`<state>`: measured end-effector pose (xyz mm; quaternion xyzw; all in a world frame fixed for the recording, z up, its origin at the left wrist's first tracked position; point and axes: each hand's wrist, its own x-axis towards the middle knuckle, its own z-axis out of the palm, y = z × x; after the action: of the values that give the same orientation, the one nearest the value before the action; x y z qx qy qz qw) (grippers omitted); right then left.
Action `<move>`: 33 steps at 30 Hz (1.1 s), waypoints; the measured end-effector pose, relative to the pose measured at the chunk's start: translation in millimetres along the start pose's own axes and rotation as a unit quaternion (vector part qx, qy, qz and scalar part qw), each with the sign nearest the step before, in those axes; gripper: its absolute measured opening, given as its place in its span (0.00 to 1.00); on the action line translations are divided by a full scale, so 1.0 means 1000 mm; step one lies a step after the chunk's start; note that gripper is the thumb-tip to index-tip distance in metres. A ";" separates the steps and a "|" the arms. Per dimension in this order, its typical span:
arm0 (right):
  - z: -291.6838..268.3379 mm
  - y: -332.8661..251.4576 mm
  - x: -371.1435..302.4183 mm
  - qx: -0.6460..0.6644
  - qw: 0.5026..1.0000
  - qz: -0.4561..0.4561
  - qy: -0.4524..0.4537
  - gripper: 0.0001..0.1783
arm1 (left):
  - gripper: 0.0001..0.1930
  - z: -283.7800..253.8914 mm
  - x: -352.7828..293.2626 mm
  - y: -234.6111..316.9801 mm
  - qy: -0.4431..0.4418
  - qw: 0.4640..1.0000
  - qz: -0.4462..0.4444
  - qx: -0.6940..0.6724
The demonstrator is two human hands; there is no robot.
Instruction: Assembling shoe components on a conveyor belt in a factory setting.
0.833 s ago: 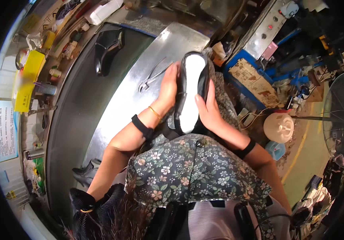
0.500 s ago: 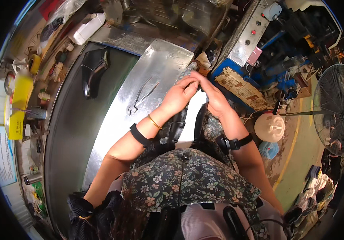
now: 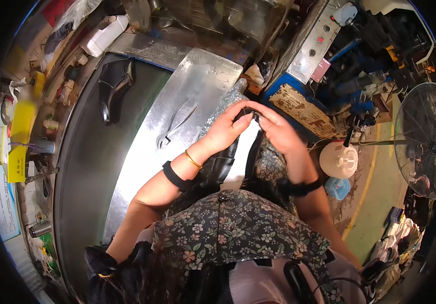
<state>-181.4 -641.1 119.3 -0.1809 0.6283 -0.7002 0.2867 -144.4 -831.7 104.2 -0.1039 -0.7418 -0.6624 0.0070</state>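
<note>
In my lap lies a black shoe upper, its long white underside facing up and its black sides showing along both edges. My left hand is closed on its far end from the left, thumb bent over the rim. From the right, my right hand grips the same end, with its fingers arched over to meet the left ones. The hands hide what the fingertips press on. To the left, a pair of metal pincers lies on a shiny metal plate, apart from both hands.
A finished-looking black shoe rests on the dark conveyor belt at left. Beyond it are a yellow box and a white bottle. On the right stand a machine panel with buttons, a cream container and a fan.
Both hands have shifted slightly nearer to me, and their fingers arch higher, opening a dark gap at the shoe's far end. The view has turned a little.
</note>
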 end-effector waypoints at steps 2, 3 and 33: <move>0.026 0.003 -0.003 -0.192 0.966 -0.130 0.114 0.20 | 0.21 0.000 0.000 -0.006 -0.007 1.000 0.026 0.007; 0.034 0.007 -0.003 -0.211 0.953 -0.137 0.168 0.19 | 0.23 -0.003 0.002 0.004 -0.032 0.999 0.017 0.031; -0.028 -0.009 0.166 0.329 0.936 0.003 0.124 0.26 | 0.16 -0.201 -0.154 -0.057 0.468 0.861 -0.183 0.079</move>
<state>-327.9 -723.7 105.9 0.0140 0.3940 -0.8837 0.2524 -28.1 -1057.4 49.9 0.3572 -0.7067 -0.5615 0.2403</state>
